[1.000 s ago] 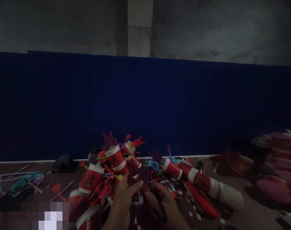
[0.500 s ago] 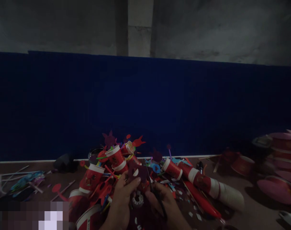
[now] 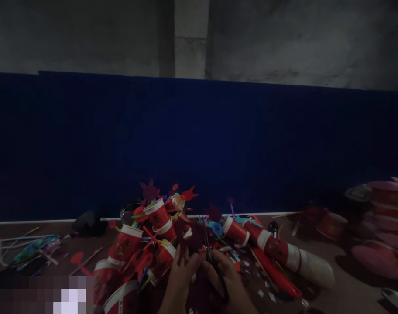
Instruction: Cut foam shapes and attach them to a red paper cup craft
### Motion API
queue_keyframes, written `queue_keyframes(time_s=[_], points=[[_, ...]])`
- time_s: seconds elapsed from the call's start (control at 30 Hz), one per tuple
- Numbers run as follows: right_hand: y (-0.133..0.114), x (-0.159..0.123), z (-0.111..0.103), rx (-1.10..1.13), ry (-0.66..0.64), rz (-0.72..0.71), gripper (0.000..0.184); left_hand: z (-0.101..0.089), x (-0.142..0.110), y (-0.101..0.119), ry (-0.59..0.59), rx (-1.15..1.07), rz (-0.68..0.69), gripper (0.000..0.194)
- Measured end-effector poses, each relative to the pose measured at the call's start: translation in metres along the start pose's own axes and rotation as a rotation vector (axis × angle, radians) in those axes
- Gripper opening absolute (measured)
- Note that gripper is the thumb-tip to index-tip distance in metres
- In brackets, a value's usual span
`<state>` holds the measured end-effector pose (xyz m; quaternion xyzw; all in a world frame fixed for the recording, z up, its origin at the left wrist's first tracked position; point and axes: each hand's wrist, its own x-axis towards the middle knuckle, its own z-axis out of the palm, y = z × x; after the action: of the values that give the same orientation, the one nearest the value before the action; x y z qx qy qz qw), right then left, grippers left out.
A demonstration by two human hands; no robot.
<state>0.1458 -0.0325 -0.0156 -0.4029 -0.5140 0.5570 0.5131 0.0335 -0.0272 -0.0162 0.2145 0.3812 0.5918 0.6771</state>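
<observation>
My left hand pinches a dark maroon sheet, perhaps paper or felt, low in the middle of the view. My right hand is wrapped around the handles of a pair of scissors, whose blades point up and away along the sheet. The two hands nearly touch at the fingertips. Dim light blurs the sheet's outline, and I cannot tell whether the blades are parted. Just left of my left hand lies a red paper cup, tilted, with a white rim.
Red cups with straws and cut-outs are heaped left of centre. A fallen row of stacked cups and a red tube-like item lie right. Paper scraps litter the table. A blue panel stands behind.
My left hand has moved right, closer to my right hand, and the sheet has turned with it. A red cup beside it now shows, while a white ring-shaped roll is hidden.
</observation>
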Motion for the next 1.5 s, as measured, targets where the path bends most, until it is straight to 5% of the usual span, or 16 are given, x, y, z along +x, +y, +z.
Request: queue_keyframes(time_s=[0.27, 0.53, 1.03, 1.27, 1.5], points=[[0.006, 0.001, 0.003, 0.043, -0.072, 0.018, 0.037, -0.011, 0.000, 0.000, 0.159, 0.491, 0.191, 0.035], [-0.004, -0.002, 0.003, 0.060, -0.030, 0.011, 0.040, 0.000, 0.001, 0.000, 0.254, 0.444, 0.074, 0.045], [-0.010, 0.000, -0.001, 0.046, -0.005, 0.131, 0.038, 0.008, -0.002, 0.022, 0.075, 0.256, 0.107, 0.040], [-0.011, 0.004, -0.004, -0.006, -0.094, 0.148, 0.039, 0.006, 0.001, 0.022, 0.209, 0.499, 0.253, 0.028], [-0.027, -0.004, 0.001, -0.010, -0.044, 0.169, 0.042, -0.014, 0.003, 0.028, 0.048, 0.738, 0.278, 0.014]])
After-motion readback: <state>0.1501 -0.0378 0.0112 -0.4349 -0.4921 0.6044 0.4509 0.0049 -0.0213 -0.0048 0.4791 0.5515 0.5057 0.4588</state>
